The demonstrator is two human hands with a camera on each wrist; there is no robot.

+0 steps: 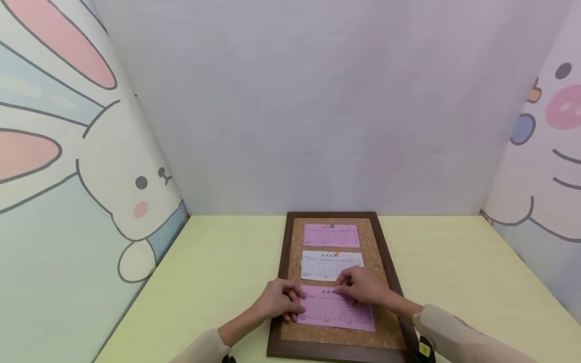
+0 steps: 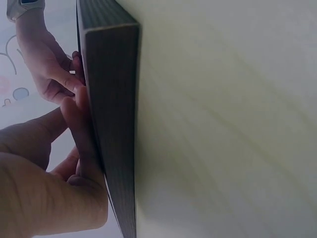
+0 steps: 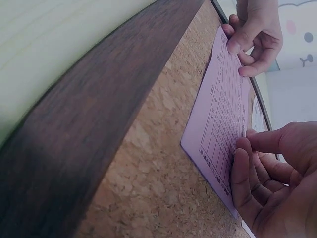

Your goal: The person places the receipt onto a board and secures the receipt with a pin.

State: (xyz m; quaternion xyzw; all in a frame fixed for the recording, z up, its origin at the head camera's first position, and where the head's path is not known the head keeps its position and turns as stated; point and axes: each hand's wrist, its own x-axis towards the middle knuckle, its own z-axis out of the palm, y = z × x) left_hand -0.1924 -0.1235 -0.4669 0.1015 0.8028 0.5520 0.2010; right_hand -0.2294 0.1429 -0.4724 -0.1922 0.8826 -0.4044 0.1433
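Observation:
A pink printed form (image 1: pixel 336 312) lies on the cork board (image 1: pixel 295 331), nearest the person. The left hand (image 1: pixel 281 301) holds its left edge, thumb and fingertips on the paper in the right wrist view. At the form's top edge, near the middle, the right hand (image 1: pixel 363 285) pinches thumb and index finger together on what looks like a pushpin, mostly hidden by the fingertips. Farther up, a white form (image 1: pixel 317 267) has an orange pushpin (image 1: pixel 337 253) at its top. Another pink form (image 1: pixel 331 237), at the far end, bears a green pushpin (image 1: pixel 332 226).
The board's dark wooden frame (image 1: pixel 390 252) stands up from the pale yellow table (image 1: pixel 218 262). Behind is a plain light wall (image 1: pixel 308 111). Side panels carry cartoon drawings, with a rabbit (image 1: pixel 113 176) on the left.

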